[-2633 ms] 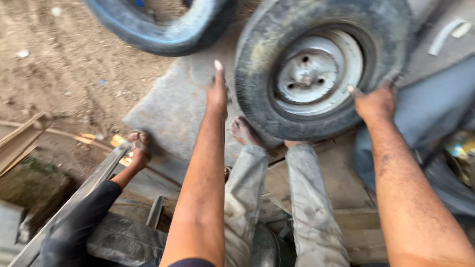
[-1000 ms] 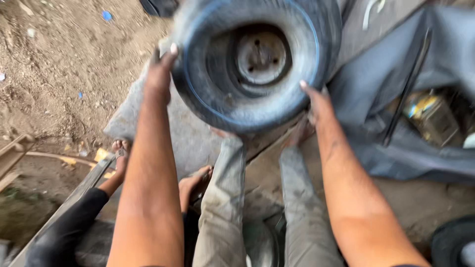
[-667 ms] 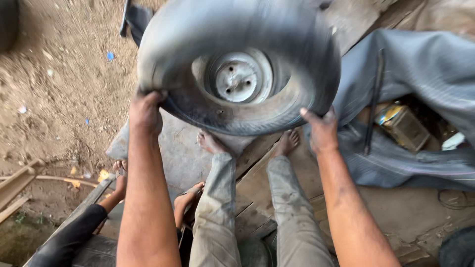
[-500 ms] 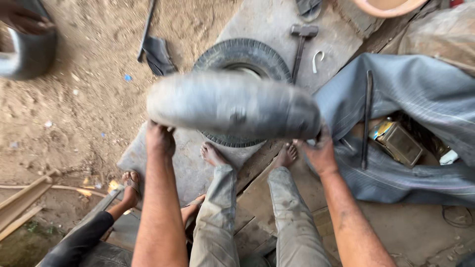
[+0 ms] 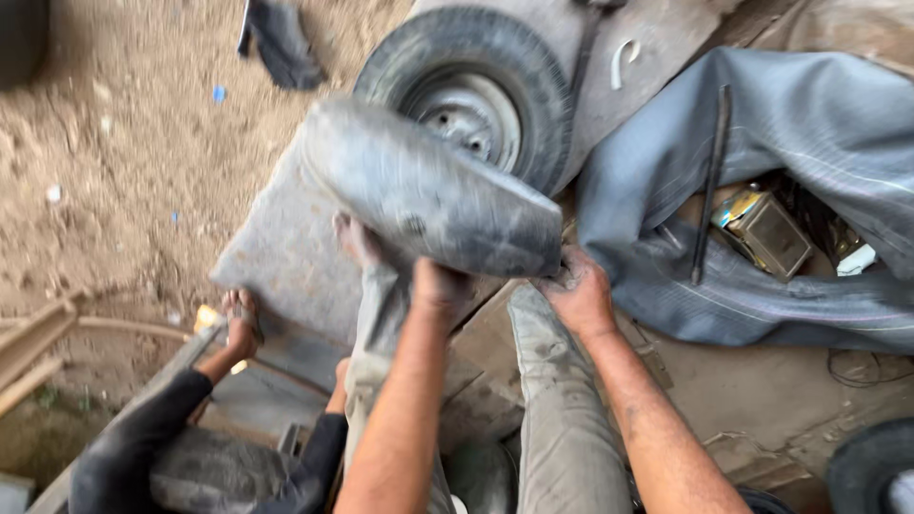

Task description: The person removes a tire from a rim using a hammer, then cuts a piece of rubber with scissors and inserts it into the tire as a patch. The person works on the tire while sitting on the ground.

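Both my hands hold a worn black tyre (image 5: 428, 190) lifted off the ground, seen edge-on and blurred, tilted down to the right. My left hand (image 5: 440, 286) grips its lower edge near the middle. My right hand (image 5: 576, 290) grips the lower right end. Behind it a second tyre with a grey metal rim (image 5: 476, 95) lies flat on a grey slab (image 5: 276, 257). My legs in grey trousers (image 5: 552, 381) stretch out below the held tyre, one bare foot (image 5: 352, 238) just under it.
Another person's legs in dark trousers (image 5: 143, 447) with a sandalled foot (image 5: 238, 324) sit at lower left. A big grey rubber sheet (image 5: 819, 133) lies at right with a metal rod (image 5: 709, 181) and a small metal box (image 5: 766, 228). Bare dirt (image 5: 124, 143) at left.
The tyre went from standing with its rim facing me to lifted and turned edge-on, and has come closer to me. My left hand shifted from its side to its lower edge.
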